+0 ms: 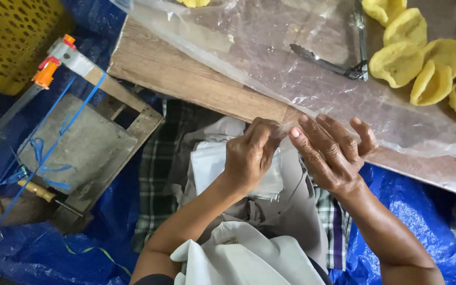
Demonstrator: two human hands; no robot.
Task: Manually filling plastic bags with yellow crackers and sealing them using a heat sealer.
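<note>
Clear plastic bag (278,158) between left hand (250,154) and right hand (329,153).

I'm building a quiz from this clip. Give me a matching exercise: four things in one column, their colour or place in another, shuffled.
Things:
1. crackers
2. tongs
3. crate
4. tarp

Descriptions:
A. blue, under the table's edge
B. metal, lying on the clear plastic sheet
C. yellow, top left corner
D. pale yellow, piled at top right

Pairs: 1-D, 2-B, 3-C, 4-A
</note>
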